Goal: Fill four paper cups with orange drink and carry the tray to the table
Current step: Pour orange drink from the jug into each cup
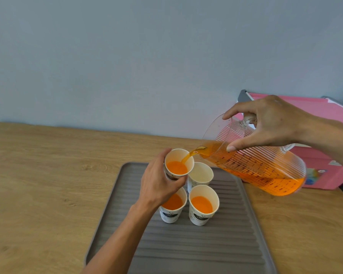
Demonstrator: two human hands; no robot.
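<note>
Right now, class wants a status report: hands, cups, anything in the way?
Left hand holds cup; right hand tips jug, pouring. Two cups filled, back-right cup empty. Nothing blocking.

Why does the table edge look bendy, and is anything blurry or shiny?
In the head view, the wide lens curves the table edge and the tray sides; nothing is really bent. The light is soft and even, with only faint shadows under the cups. The pitcher ribs glint slightly. The cups' printing looks a bit soft, so it cannot be read.
</note>
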